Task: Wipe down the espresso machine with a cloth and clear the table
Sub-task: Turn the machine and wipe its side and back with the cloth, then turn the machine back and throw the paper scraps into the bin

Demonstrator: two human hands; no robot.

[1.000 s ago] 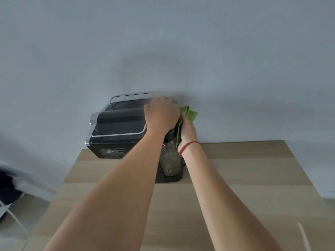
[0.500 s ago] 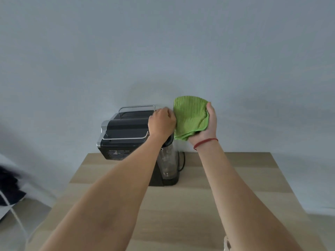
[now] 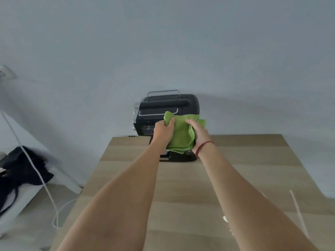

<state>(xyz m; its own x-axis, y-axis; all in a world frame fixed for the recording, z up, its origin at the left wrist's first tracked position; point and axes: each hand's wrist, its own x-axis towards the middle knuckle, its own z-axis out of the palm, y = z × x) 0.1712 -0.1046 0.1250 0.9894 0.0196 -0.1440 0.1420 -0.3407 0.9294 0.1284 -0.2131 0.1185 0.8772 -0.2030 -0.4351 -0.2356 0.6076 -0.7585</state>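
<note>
A black espresso machine (image 3: 168,105) with chrome rails stands at the far edge of the wooden table (image 3: 253,169), against the wall. In front of it I hold a folded green cloth (image 3: 181,134) in the air with both hands. My left hand (image 3: 163,131) grips the cloth's upper left corner, thumb over the fabric. My right hand (image 3: 197,136), a red string on its wrist, grips the cloth's right side. The cloth and my hands hide the machine's lower front.
A thin white stick-like object (image 3: 299,214) lies on the table at the right, with a small white scrap (image 3: 225,218) near my right forearm. Left of the table, on the floor, lie a black bag (image 3: 23,171) and a white cable (image 3: 41,182). A wall socket (image 3: 5,72) is at far left.
My left hand left the top of the machine and took hold of the cloth. The cloth came down from beside the machine to in front of it, now held by both hands.
</note>
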